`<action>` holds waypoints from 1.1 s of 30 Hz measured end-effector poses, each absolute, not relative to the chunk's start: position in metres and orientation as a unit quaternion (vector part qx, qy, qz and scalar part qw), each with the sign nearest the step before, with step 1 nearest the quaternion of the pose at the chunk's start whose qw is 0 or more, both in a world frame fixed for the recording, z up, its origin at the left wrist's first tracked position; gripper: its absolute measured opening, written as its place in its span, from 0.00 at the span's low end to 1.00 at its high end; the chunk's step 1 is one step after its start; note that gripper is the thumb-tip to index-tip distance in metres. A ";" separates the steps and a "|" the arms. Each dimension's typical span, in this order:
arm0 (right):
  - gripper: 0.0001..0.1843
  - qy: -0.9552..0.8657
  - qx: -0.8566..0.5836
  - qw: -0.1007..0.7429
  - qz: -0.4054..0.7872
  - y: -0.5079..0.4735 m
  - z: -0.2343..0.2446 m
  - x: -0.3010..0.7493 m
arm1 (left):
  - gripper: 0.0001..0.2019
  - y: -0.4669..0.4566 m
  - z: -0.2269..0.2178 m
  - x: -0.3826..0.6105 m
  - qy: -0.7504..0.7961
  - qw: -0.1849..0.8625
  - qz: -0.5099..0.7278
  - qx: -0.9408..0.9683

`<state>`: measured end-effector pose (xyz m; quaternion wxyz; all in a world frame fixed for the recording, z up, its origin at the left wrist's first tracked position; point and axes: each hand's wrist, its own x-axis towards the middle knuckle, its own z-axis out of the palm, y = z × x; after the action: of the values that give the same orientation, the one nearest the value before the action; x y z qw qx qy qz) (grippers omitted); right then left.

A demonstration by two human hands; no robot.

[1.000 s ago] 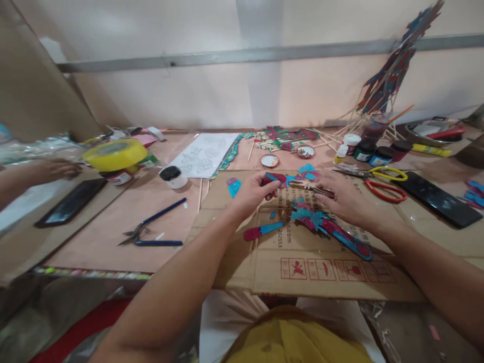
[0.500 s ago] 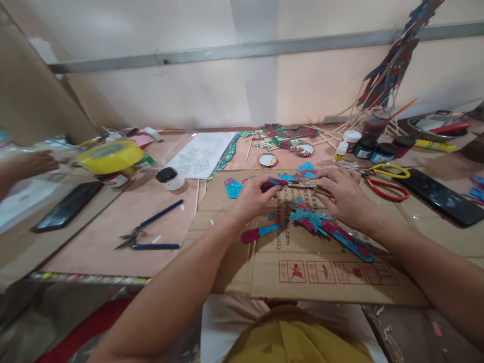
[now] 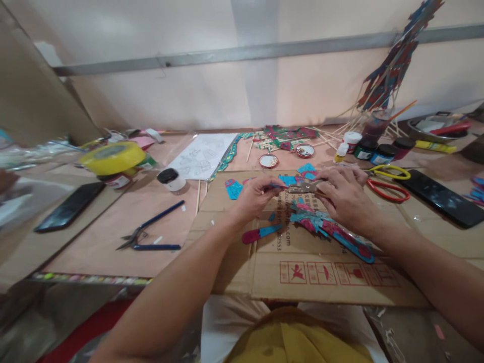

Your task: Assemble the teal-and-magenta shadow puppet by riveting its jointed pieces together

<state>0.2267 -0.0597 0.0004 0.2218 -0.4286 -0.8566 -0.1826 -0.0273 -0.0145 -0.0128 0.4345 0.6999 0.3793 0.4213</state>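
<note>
My left hand [image 3: 259, 195] pinches a small painted piece, blue and magenta, seen nearly edge-on and mostly hidden by the fingers. The silver pliers-like tool [image 3: 302, 187], perhaps a hole punch, is in the grip of my right hand [image 3: 346, 194]. Its jaws meet the edge of the painted piece. Below the hands, a joined blue and magenta painted figure [image 3: 336, 238] lies on the cardboard [image 3: 234, 267]. A loose magenta and blue strip [image 3: 260, 234] rests left of it. Another blue piece [image 3: 233, 189] lies beside my left hand.
Blue-handled pliers [image 3: 151, 237] and a black-lidded jar [image 3: 171, 179] are on the left. Red and yellow scissors [image 3: 388, 184], a phone [image 3: 440, 197] and paint jars [image 3: 382, 154] stand to the right. Two small bead dishes [image 3: 268, 161] sit behind my hands. Another person's hand [image 3: 7, 181] shows at far left.
The painted piece and the tool have turned in my hands, so the piece now shows edge-on. At left, the other person's hand has drawn back toward the frame edge.
</note>
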 end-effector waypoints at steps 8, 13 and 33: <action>0.08 -0.858 -0.430 0.234 -0.152 -0.061 0.002 0.225 | 0.05 -0.017 -0.007 -0.026 0.384 0.498 0.382 0.678; 0.08 -0.859 -0.434 0.218 -0.160 -0.064 0.002 0.224 | 0.04 -0.012 -0.014 -0.030 0.366 0.455 0.398 0.708; 0.04 -0.827 -0.391 0.246 -0.322 -0.080 0.006 0.221 | 0.14 -0.023 -0.014 -0.040 0.266 0.259 0.422 0.827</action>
<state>0.2210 -0.0799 0.0059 0.2464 -0.3905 -0.8266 -0.3216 -0.0405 -0.0233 -0.0137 0.2593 0.8271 0.2660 0.4218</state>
